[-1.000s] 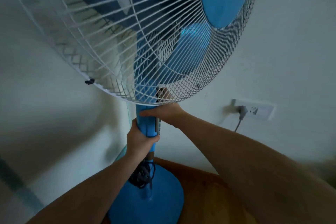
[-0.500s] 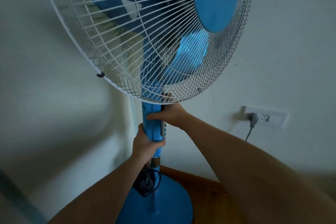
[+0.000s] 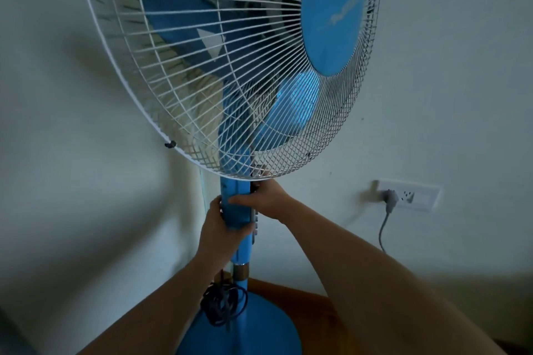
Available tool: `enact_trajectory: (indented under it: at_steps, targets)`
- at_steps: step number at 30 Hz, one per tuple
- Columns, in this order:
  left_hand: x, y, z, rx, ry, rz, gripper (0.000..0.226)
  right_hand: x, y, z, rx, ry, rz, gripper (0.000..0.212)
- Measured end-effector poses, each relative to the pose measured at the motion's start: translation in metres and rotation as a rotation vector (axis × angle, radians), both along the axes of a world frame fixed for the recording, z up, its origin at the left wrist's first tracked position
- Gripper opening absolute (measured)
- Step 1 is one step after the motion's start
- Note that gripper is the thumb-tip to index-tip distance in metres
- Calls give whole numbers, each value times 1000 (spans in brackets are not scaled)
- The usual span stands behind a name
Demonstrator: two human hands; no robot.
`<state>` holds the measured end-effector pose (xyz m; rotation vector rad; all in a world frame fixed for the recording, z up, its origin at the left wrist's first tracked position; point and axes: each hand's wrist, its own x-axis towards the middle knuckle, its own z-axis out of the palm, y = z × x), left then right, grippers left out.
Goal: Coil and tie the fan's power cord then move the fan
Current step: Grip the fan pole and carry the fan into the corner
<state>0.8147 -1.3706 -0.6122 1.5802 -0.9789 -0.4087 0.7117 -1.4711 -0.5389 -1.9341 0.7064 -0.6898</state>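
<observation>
A blue pedestal fan [image 3: 239, 245] with a white wire cage stands close to a pale wall, filling the upper middle of the view. My left hand [image 3: 215, 229] grips the blue control column from the left. Just above it, my right hand [image 3: 265, 199] holds the same column under the cage. The dark power cord [image 3: 223, 304] hangs in a coiled bundle beside the pole, above the round blue base [image 3: 259, 328].
A white wall socket strip [image 3: 415, 196] sits at the right with a grey plug [image 3: 389, 199] and its cable hanging down. Brown wooden floor [image 3: 311, 308] shows behind the base. The pale wall is close behind the fan.
The fan and both hands have shifted right and slightly down in view as the camera moved. Both hands keep their grip on the column.
</observation>
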Motion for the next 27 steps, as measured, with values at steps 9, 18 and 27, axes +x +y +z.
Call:
enact_trajectory:
  at_steps: [9, 18, 27]
  targets:
    - [5, -1, 12, 90, -144, -43, 62, -1, 1, -6, 98, -25, -67, 31]
    - [4, 5, 20, 173, -282, -48, 53, -6, 9, 3, 45, 21, -32, 33]
    - [10, 34, 35, 401, -320, -87, 75, -20, 45, 3, -56, 474, -210, 92]
